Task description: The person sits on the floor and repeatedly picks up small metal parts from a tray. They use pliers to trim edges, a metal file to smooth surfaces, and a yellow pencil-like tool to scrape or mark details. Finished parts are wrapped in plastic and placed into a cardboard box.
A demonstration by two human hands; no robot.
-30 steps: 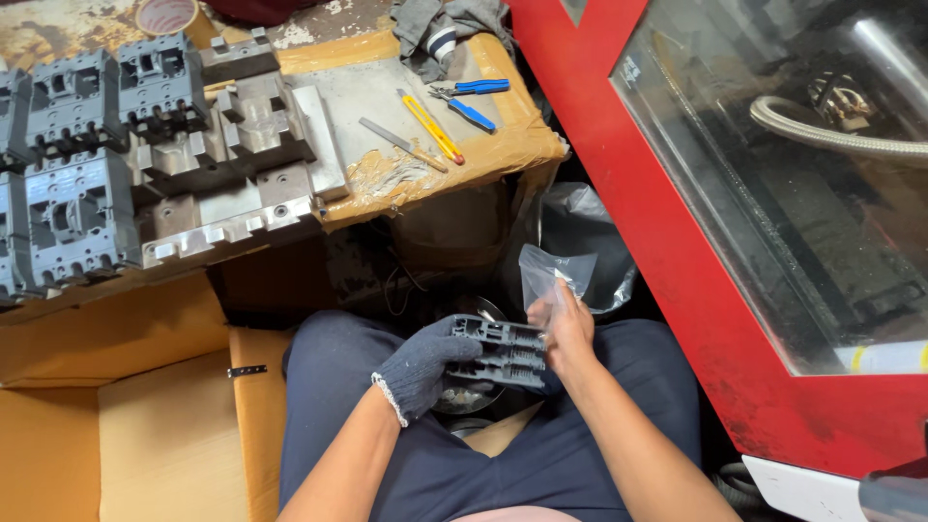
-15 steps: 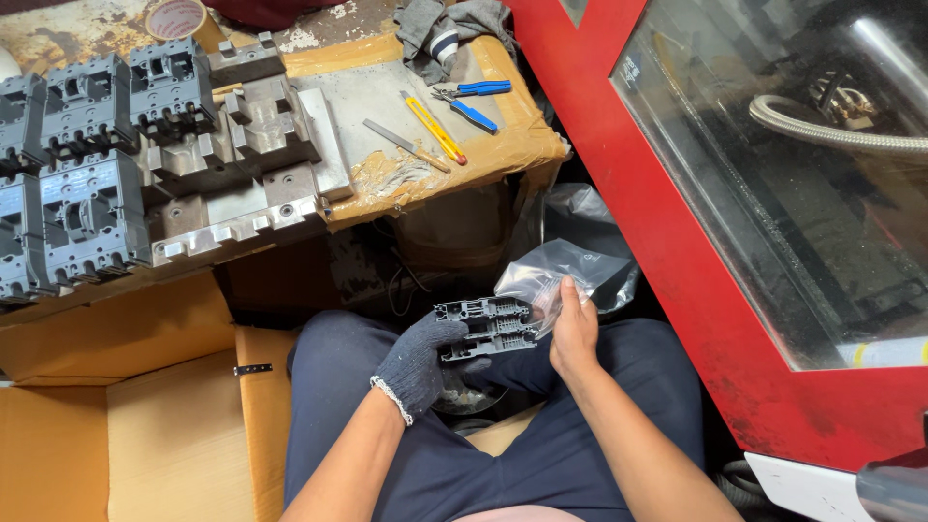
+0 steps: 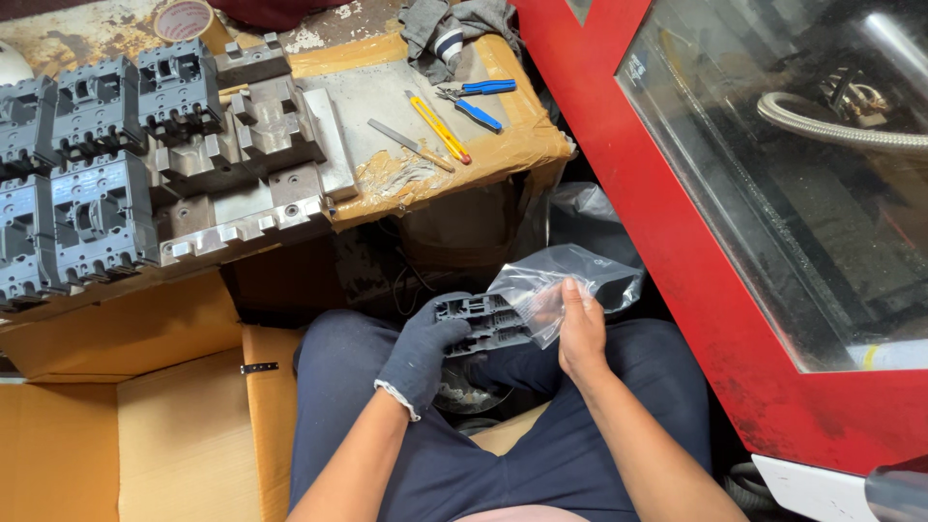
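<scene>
Bench top: I see a yellow utility knife (image 3: 438, 127), blue-handled pliers (image 3: 474, 101), a metal file (image 3: 408, 145)
Left side: grey breaker housings (image 3: 92, 208)
Below: cardboard box (image 3: 135, 425)

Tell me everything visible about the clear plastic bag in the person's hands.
The bag is thin, transparent, crinkled plastic with shiny highlights. It sits above the lap, in front of the bench, its mouth toward the grey moulded part. The part's right end appears to lie under or just inside the bag's edge. The bare right hand pinches the bag near that edge; the gloved left hand grips the part, not the bag. The bag's far end hangs loose and puffed, apparently empty.
</scene>
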